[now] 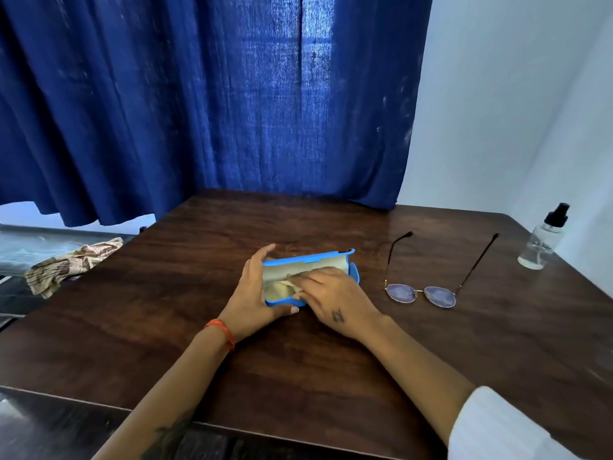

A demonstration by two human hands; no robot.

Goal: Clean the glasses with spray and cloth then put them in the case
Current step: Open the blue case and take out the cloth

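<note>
A blue glasses case [311, 259] lies open in the middle of the dark wooden table [172, 313], its pale lining showing. My left hand [253, 293] grips the case's left end, thumb at the front, fingers behind the lid. My right hand [331, 298] reaches into the case, its fingertips pinching a pale yellow cloth [280, 288] that lies inside. Round metal-framed glasses [420, 294] rest on the table to the right, temples unfolded and pointing away. A clear spray bottle [542, 240] with a black pump stands upright at the far right edge.
A crumpled patterned rag [71, 265] sits on a surface off the table's left edge. Blue curtains [212, 104] hang behind the table, and a white wall [517, 104] stands to the right.
</note>
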